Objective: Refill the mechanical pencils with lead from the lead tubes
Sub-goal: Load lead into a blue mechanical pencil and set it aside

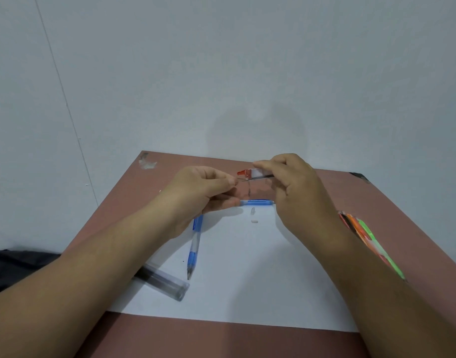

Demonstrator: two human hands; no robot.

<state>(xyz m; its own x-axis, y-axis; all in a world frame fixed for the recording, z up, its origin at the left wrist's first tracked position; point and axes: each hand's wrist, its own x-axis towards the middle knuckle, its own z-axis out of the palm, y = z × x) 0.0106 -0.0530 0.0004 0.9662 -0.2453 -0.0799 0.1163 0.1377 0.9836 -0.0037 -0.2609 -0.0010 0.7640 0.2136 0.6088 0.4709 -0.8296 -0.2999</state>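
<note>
I see both hands raised a little above the far part of the brown table, close to the wall. My right hand pinches a small clear lead tube with a red cap, held roughly level, the red end pointing toward the left hand. The left hand has its thumb and forefinger pressed narrowly together around a thin dark lead at the tube's mouth; the lead is too fine for me to tell exactly where it ends. The left hand's lower fingers also seem to steady a blue mechanical pencil that runs level between the two hands, just below the tube.

On the white paper sheet lies a second blue mechanical pencil, tip toward me, its upper end under the left hand. Two tiny white pieces rest on the sheet near the held pencil; I cannot tell what they are. A clear, dark-tinted tube case lies at the sheet's left edge, partly hidden by my left forearm. A bundle of orange and green pencils lies on the table beside my right forearm. Dark cloth sits at the far left.
</note>
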